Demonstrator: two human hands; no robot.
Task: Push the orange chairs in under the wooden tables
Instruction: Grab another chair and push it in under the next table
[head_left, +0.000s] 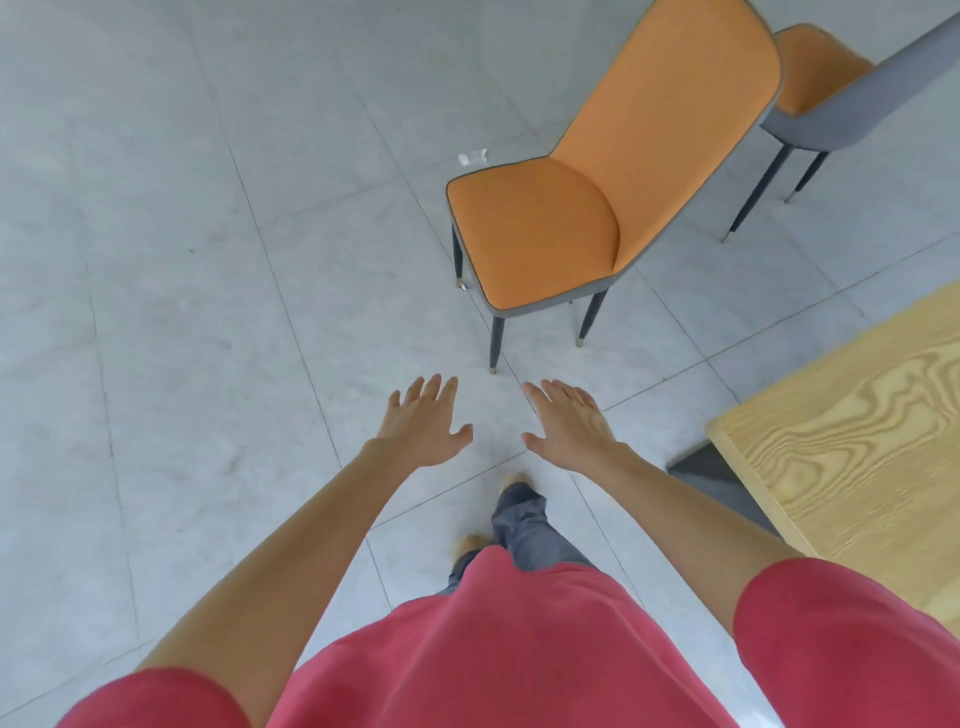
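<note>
An orange chair (582, 218) with a grey rim and dark legs stands on the tiled floor ahead of me, its seat facing left and towards me. Behind it at the top right is a second orange chair (826, 78) with a grey back. A wooden table (852, 447) fills the right edge, its corner near my right arm. My left hand (423, 423) and my right hand (569, 423) are stretched out side by side, palms down and fingers spread, short of the near chair's front leg. Neither hand touches anything.
A small white scrap (472, 156) lies on the grey floor tiles (182, 312) behind the near chair. The table's dark base (717, 478) shows under its corner. My feet (514, 480) stand on the tiles below my hands.
</note>
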